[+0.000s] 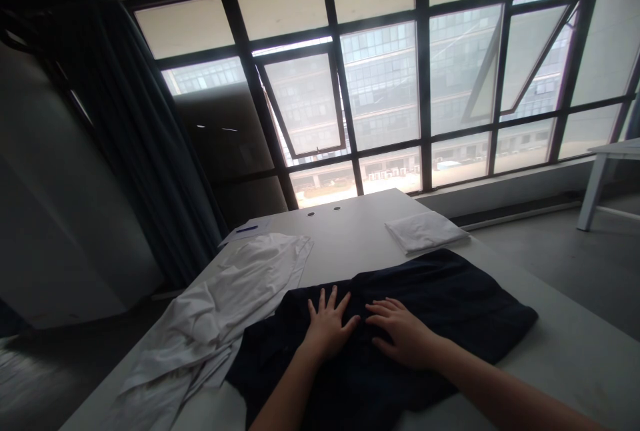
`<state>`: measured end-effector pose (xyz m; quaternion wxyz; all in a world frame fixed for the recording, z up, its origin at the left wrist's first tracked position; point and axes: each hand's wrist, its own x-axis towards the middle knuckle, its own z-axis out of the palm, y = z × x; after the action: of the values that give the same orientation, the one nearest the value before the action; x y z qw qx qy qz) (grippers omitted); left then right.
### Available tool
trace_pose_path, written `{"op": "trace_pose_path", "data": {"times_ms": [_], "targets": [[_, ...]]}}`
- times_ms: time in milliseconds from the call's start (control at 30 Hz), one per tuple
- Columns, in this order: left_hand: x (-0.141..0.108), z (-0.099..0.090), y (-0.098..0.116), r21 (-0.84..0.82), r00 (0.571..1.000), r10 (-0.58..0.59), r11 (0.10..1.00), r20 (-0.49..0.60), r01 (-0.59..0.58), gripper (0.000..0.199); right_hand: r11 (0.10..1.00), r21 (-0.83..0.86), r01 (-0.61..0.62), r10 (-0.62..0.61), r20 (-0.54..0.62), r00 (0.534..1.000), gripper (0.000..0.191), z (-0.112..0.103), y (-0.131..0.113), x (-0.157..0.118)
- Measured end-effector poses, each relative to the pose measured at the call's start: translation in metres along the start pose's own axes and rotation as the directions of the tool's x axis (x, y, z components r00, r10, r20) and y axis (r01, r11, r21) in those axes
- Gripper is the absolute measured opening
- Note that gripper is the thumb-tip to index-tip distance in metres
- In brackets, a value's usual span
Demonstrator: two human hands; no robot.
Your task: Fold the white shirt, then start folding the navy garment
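A dark navy garment (pixel 450 304) lies spread across the near part of the white table (pixel 360 234); its exact kind is hard to make out. My left hand (pixel 327 327) rests flat on it, fingers spread. Just to the right, my right hand (pixel 397 331) lies on the same cloth with its fingers stretched out toward the left. Neither hand grips anything. Beside the garment on the left is a crumpled white cloth garment (pixel 215 311), close to the dark fabric's edge.
A folded white cloth (pixel 425 231) lies by the table's right edge. Paper with a blue pen (pixel 247 229) sits at the far left. Beyond are large windows (pixel 380 84), a dark curtain (pixel 145 144) and another white table (pixel 597 177) at right.
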<state>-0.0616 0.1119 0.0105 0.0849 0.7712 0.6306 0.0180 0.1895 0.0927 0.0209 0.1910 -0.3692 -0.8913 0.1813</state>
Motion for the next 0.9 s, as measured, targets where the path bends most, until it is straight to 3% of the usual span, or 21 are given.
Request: {"op": "trace_pose_path", "data": {"times_ms": [900], "targets": [[0.0010, 0.0024, -0.0014, 0.049, 1.000, -0.001, 0.999, -0.001, 0.001, 0.075, 1.000, -0.014, 0.004, -0.004, 0.003, 1.000, 0.049, 0.0015, 0.0017, 0.0003]]}}
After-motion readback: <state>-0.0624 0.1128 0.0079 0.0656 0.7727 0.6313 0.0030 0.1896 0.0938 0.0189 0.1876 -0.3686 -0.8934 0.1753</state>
